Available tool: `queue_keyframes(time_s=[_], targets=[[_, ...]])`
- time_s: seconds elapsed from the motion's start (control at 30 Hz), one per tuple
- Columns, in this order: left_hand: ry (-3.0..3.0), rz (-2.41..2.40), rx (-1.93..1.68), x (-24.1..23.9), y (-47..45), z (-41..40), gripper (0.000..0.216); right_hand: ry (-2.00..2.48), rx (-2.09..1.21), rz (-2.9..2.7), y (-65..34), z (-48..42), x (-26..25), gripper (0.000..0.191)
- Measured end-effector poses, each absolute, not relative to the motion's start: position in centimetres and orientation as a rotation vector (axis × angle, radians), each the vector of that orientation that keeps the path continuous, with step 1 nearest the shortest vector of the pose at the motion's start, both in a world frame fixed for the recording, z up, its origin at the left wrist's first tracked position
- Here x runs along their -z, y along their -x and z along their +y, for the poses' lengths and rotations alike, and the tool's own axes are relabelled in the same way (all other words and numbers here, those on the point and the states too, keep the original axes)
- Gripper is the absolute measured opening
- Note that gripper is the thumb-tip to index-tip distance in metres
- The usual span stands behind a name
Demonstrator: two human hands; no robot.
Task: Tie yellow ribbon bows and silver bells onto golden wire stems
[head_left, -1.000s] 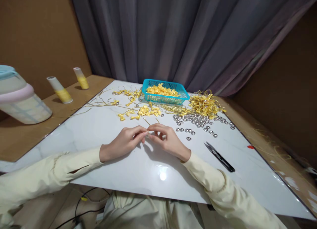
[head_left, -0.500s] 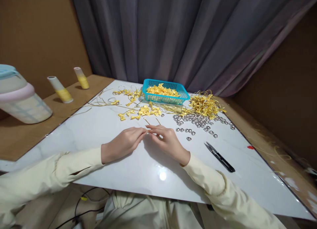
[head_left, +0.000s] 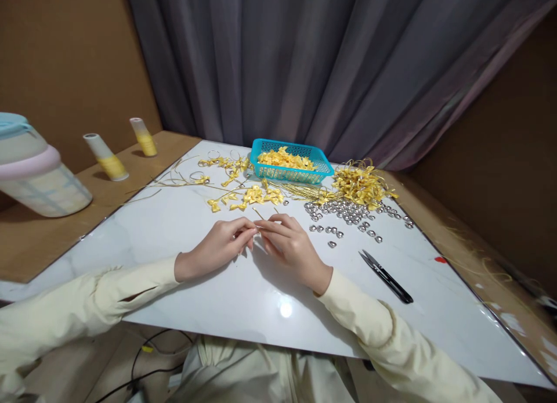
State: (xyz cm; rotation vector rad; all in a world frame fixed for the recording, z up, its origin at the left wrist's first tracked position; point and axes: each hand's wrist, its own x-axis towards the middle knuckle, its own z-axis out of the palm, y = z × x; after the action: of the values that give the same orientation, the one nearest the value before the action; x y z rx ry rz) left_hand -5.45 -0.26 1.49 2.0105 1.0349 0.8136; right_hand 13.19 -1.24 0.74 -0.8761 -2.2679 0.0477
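Observation:
Over the middle of the white table, my left hand (head_left: 221,246) and my right hand (head_left: 293,249) meet at the fingertips. Both are closed in a pinch on a thin gold cord (head_left: 257,212), whose two ends stick up beyond my right fingers. The rest of the cord is hidden by the fingers. Just past the hands lie several yellow ribbon bows (head_left: 256,195). Silver heart-shaped beads (head_left: 348,211) are scattered to the right of them. Black thread snips (head_left: 387,277) lie with blades apart to the right of my right hand.
A blue plastic basket (head_left: 324,169) of yellow bows stands at the back. Beside it is a heap of bows on gold cords (head_left: 361,185). Two yellow thread spools (head_left: 108,159) and a large lidded cup (head_left: 43,176) stand at the left. A grey curtain (head_left: 282,60) hangs behind.
My left hand has turned slightly, its fingers curling more. My right fingers have shifted a little to the left and bent. The cord ends show less above them.

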Motion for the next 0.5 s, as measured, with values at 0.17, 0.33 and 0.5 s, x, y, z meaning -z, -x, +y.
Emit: queue_keyframes(time_s=[0.17, 0.33, 0.5], targets=[[-2.003, 1.056, -0.813, -1.53, 5.44, -0.18, 0.025, 0.877, -0.019, -2.296, -13.2, -1.3, -0.86, 0.026], [-2.099, 1.082, -0.802, -2.0, 5.4, -0.22, 0.024, 0.934, -0.172, -2.265, -13.32, -1.3, -1.16, 0.023], [-2.255, 1.117, -0.802, -1.56, 5.65, -0.37, 0.02, 1.019, -0.301, -2.208, -13.34, -1.22, -1.03, 0.021]])
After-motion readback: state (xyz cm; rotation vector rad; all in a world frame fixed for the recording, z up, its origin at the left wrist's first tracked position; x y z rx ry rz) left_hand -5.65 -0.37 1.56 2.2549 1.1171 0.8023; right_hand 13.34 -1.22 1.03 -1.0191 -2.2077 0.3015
